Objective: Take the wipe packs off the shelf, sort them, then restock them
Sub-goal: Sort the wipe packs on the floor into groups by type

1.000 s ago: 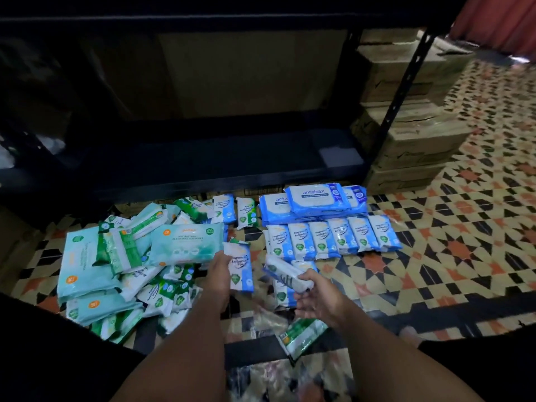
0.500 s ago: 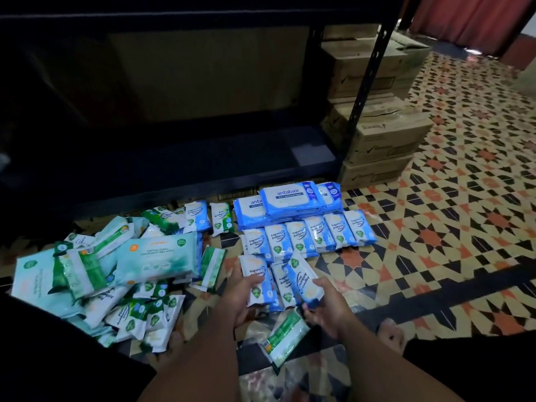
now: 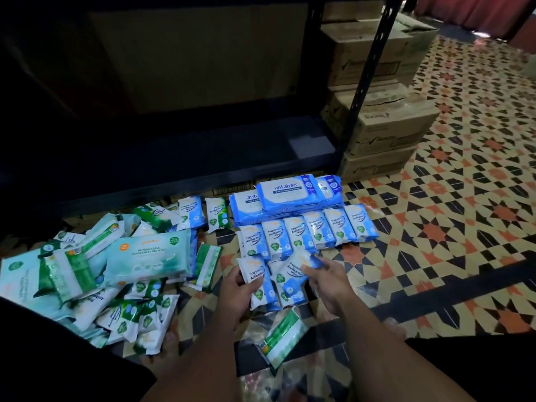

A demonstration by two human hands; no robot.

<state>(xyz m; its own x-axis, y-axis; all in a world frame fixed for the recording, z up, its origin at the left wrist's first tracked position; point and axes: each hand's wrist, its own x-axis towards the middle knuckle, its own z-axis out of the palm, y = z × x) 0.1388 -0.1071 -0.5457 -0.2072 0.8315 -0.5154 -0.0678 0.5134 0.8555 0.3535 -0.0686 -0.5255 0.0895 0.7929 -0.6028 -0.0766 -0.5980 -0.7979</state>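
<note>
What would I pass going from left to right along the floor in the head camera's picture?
Jumbled heap of green and white wipe packs → left hand on a small blue pack → right hand holding another blue pack → bare patterned floor tiles.

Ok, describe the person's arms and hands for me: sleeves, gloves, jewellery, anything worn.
Both forearms are bare up to the bottom edge of the picture, with no sleeves showing. The left hand and the right hand wear no gloves. No rings, watch or bracelets show on either wrist or on the fingers, though the light is dim. Dark clothing fills the lower corners of the view.
</note>
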